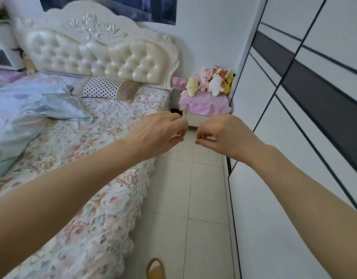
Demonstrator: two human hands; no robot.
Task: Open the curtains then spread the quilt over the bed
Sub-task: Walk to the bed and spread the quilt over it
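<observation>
The pale blue quilt [22, 115] lies crumpled on the left part of the bed [105, 150], which has a floral sheet and a cream tufted headboard [97, 55]. No curtains are in view. My left hand [159, 133] and my right hand [219, 133] are held out side by side over the gap between the bed's right edge and the floor. They are close together but apart. The fingers of both hands are curled inward and hold nothing. Neither hand touches the quilt or the bed.
A polka-dot pillow [105, 87] lies at the headboard. A nightstand [203, 109] with a pink cloth and several plush toys [213, 81] stands beyond my hands. A white wardrobe [294, 117] lines the right. A tiled aisle [193, 198] runs between, with my slippered foot [155, 268] on it.
</observation>
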